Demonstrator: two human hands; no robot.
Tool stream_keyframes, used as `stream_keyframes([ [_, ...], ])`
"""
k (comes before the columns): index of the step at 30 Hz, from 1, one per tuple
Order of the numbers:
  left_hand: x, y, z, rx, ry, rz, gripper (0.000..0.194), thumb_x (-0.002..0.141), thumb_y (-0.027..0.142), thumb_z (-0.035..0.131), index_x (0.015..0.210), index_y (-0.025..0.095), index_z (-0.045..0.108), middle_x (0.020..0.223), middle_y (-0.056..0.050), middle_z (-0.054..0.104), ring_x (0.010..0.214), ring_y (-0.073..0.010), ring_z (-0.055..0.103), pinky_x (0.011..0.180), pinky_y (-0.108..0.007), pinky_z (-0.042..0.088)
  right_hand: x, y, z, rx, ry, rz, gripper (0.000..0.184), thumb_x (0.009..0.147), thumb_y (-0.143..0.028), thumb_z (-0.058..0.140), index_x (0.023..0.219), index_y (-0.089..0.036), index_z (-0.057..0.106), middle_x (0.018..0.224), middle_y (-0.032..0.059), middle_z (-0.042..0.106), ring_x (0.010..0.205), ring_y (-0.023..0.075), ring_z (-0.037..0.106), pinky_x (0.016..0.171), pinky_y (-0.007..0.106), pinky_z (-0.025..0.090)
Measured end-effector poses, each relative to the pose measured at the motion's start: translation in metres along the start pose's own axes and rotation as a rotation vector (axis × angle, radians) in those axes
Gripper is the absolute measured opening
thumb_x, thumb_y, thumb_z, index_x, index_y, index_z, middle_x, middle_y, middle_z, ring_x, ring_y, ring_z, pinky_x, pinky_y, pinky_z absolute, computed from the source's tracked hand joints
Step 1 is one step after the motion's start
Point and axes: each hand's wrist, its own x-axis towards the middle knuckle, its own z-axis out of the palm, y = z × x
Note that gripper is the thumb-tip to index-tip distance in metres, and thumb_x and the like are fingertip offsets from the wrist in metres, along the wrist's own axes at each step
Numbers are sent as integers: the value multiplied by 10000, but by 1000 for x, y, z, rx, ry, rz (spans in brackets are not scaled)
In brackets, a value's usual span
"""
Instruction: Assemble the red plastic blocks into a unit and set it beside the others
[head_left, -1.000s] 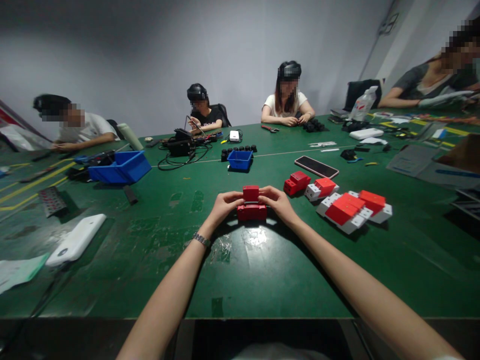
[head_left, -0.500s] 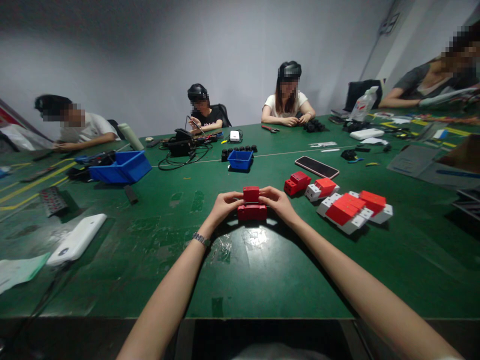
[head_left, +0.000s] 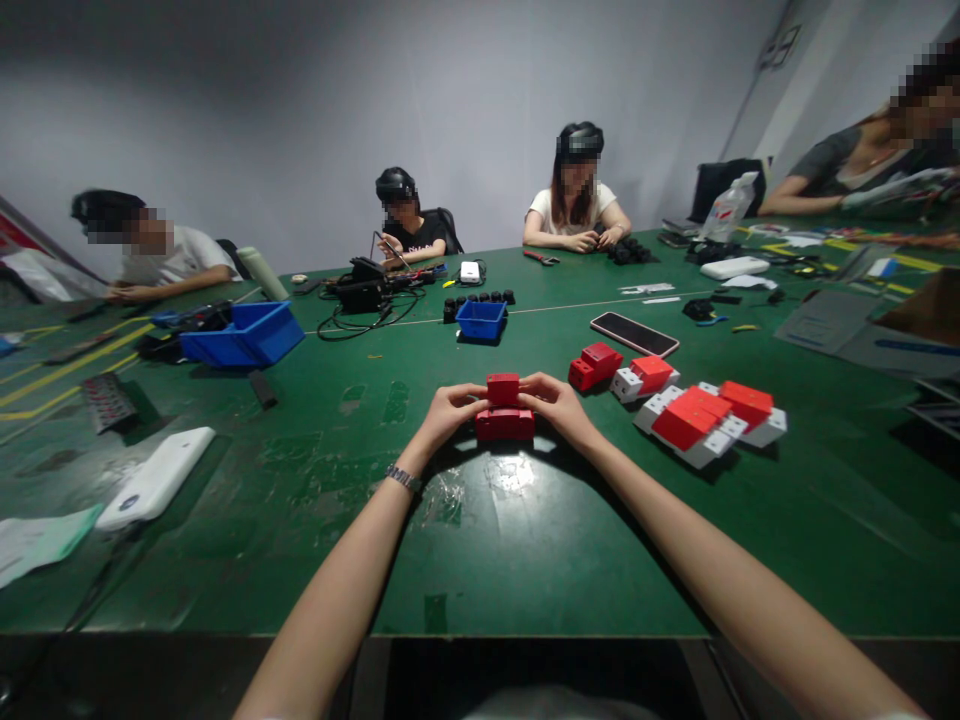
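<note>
A red plastic block part (head_left: 503, 408) rests on the green table (head_left: 525, 540) straight ahead of me. My left hand (head_left: 445, 411) grips its left side with curled fingers, and my right hand (head_left: 558, 403) grips its right side the same way. Both hands are closed on it. To the right lie another red part (head_left: 594, 365), a red-and-white part (head_left: 643, 377) and a cluster of red-and-white parts (head_left: 706, 420).
A phone (head_left: 634, 334) lies beyond the parts. A small blue bin (head_left: 480, 319) and a larger blue bin (head_left: 244, 334) stand farther back. A white device (head_left: 155, 478) lies at the left. Several other people sit around the table's far and side edges.
</note>
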Motion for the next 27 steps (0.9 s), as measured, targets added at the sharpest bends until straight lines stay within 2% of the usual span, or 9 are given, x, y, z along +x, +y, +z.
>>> stream_keyframes([
  [27, 0, 0, -1, 51, -11, 12, 318, 696, 341, 691, 923, 118, 691, 915, -99, 699, 769, -179, 638, 702, -267, 485, -1, -4, -1, -40, -19, -28, 262, 689, -344, 690, 886, -182, 630, 905, 48, 691, 876, 197, 637, 857, 374, 469],
])
